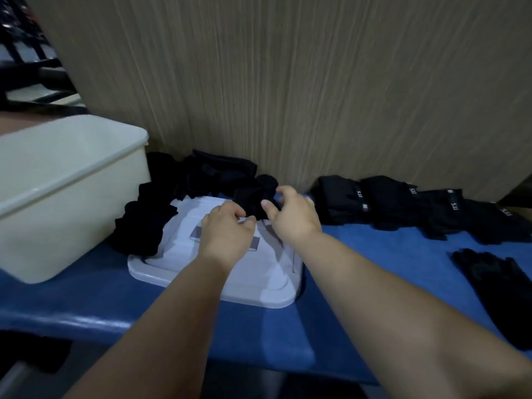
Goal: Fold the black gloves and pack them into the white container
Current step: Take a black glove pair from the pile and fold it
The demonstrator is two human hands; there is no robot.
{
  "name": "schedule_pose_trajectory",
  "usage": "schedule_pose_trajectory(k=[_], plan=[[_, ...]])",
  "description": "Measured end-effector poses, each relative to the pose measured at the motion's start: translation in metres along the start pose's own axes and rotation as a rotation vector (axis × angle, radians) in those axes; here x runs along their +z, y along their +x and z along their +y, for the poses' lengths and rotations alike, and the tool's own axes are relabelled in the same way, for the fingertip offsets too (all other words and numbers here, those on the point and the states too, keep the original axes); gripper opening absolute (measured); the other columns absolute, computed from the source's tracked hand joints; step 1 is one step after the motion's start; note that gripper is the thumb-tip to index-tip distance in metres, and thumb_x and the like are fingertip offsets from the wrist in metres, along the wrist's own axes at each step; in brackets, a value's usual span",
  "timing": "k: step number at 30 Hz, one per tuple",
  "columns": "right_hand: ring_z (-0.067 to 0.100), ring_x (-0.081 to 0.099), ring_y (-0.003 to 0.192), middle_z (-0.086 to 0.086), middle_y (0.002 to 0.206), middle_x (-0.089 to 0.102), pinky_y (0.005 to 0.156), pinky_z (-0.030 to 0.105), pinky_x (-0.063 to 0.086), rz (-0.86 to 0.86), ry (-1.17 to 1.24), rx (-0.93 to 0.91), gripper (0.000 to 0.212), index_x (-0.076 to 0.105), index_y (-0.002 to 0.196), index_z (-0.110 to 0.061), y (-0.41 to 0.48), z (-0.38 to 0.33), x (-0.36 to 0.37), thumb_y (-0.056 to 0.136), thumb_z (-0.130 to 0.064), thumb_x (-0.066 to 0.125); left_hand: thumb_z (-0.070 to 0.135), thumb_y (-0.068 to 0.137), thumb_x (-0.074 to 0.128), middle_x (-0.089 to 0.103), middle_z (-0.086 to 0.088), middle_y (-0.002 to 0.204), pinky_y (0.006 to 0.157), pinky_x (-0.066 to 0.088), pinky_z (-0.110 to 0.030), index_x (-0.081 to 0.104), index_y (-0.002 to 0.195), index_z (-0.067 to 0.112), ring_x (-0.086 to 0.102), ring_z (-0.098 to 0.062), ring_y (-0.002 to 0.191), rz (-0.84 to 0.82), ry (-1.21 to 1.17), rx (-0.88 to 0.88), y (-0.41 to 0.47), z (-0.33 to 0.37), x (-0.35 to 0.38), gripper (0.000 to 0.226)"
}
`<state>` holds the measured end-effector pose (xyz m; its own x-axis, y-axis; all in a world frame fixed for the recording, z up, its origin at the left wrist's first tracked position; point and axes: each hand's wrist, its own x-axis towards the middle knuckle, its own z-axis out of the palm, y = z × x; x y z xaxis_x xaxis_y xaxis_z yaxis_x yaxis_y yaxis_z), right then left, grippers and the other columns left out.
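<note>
Fingers (283, 192) of right hand (292, 216) curled; thumb and forefinger pinch the near edge of a black glove (253, 198). Left hand (227, 227): fingers curled in, thumb tip against the same glove's lower edge. This reads as a pinch, though the knuckles partly hide it. Hands sit close together, just apart, with both forearms reaching in from the near side.

Held glove: bunched, at the far right part of a white lid (218, 286) that lies flat on the blue table (374, 269). Cannot tell whether the glove is lifted clear of the lid or resting on it.

Pile of black gloves (207, 174): loose heap at the foot of the wood-grain panel (316, 82). It wraps round the lid's far and left edges and overlaps the left edge.

White container (57, 203): left of the lid, open top, its right wall touching the pile. Inside blurred, contents not readable.

Row of folded gloves (388, 203): right of the hands along the back of the table, pieces overlapping, small white labels showing.

Single glove (501, 283): flat, fingers spread, front right, apart from the row.
</note>
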<state>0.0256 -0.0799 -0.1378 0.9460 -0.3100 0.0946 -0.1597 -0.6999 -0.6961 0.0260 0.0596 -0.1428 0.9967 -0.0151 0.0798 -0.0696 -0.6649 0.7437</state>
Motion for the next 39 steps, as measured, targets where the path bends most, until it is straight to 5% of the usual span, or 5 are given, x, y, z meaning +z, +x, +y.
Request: schedule_pose_trajectory(k=[12,18,25,31,39], plan=[[0.007,0.062,0.074,-0.012,0.078,0.066,0.064,0.02,0.049,-0.019,0.145,-0.006,0.013,0.065,0.088,-0.026,-0.03,0.013,-0.025,0.083,-0.015,0.061,0.042,0.089,0.061,0.052,-0.003,0.085,0.055,0.034,-0.028,0.042,0.084,0.018,0.049,-0.014,0.066,0.016,-0.263,-0.09,-0.008,0.017,-0.013,0.031],[-0.003,0.054,0.06,-0.021,0.063,0.061,0.056,0.011,0.042,-0.034,0.122,-0.029,0.017,0.064,0.076,-0.031,-0.084,0.045,-0.064,0.082,-0.015,0.067,0.032,0.085,0.068,0.068,-0.005,0.084,0.076,0.054,-0.04,0.04,0.091,0.023,0.068,-0.019,0.079,-0.207,-0.199,-0.008,-0.032,0.036,0.007,0.031],[-0.004,0.061,0.086,-0.016,0.085,0.067,0.074,0.006,0.044,-0.24,0.082,0.045,0.019,0.067,0.09,-0.04,-0.134,0.079,-0.117,0.08,-0.025,0.075,0.026,0.092,0.06,0.058,0.006,0.073,0.064,0.045,-0.025,0.053,0.105,0.025,0.057,-0.01,0.07,-0.37,-0.05,0.195,-0.064,0.055,0.035,0.015],[0.002,0.056,0.065,-0.013,0.069,0.063,0.066,0.021,0.044,0.107,0.257,0.151,0.012,0.07,0.078,-0.027,-0.147,0.108,-0.156,0.077,-0.037,0.076,0.024,0.093,0.058,0.064,0.008,0.078,0.073,0.049,-0.032,0.059,0.087,0.03,0.059,-0.013,0.073,-0.532,-0.081,0.297,-0.082,0.073,0.056,0.008],[0.001,0.05,0.107,-0.016,0.115,0.052,0.085,0.005,0.034,-0.068,0.054,-0.005,0.048,0.056,0.124,-0.038,-0.141,0.128,-0.155,0.08,-0.041,0.072,0.022,0.095,0.055,0.068,0.001,0.088,0.083,0.048,-0.035,0.058,0.091,0.028,0.063,-0.017,0.086,-0.607,-0.225,0.321,-0.098,0.098,0.08,0.008]])
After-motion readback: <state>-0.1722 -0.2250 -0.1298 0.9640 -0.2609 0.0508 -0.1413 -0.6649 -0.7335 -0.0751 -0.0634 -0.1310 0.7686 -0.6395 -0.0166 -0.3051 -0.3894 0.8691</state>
